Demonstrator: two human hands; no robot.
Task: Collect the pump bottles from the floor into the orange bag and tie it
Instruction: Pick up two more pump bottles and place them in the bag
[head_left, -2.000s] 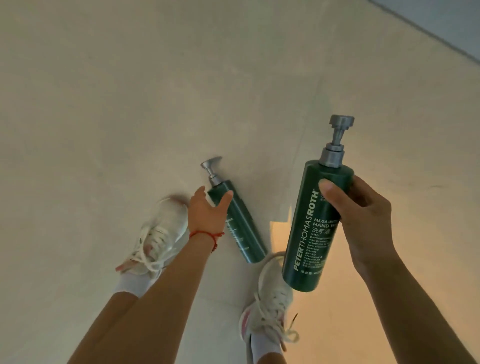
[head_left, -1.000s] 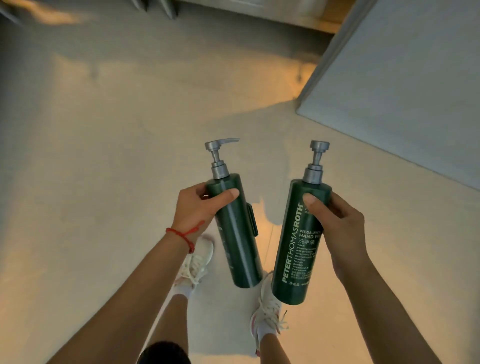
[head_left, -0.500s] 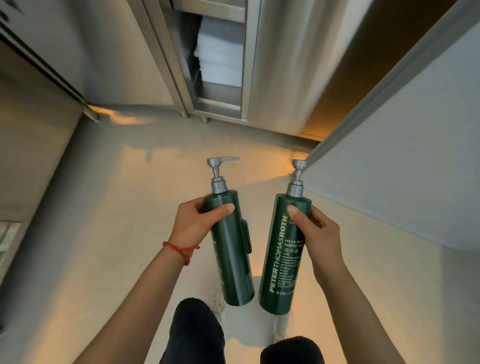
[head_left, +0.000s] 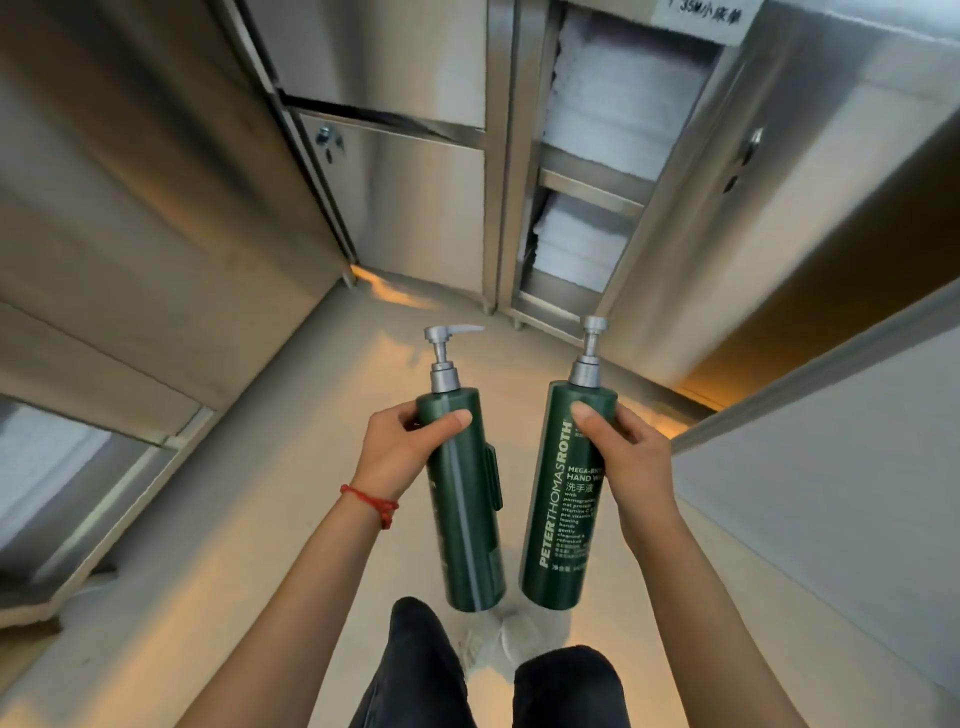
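Head view: each hand's fingers grip one green pump bottle, left hand (head_left: 392, 457) left bottle (head_left: 462, 499), right hand (head_left: 631, 467) right bottle (head_left: 563, 499).

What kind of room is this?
Probably a hotel linen or housekeeping storeroom: steel cabinets, stacked white towels on shelves, and two hand-wash pump bottles held in the hands.

Just one head-worn wide-angle view, looking forward and steeply down from standing height, close over both forearms and the floor (head_left: 291, 467), tilted up enough to catch the steel cabinets (head_left: 415, 208) ahead, edges bent by the lens, no second view to overlap.
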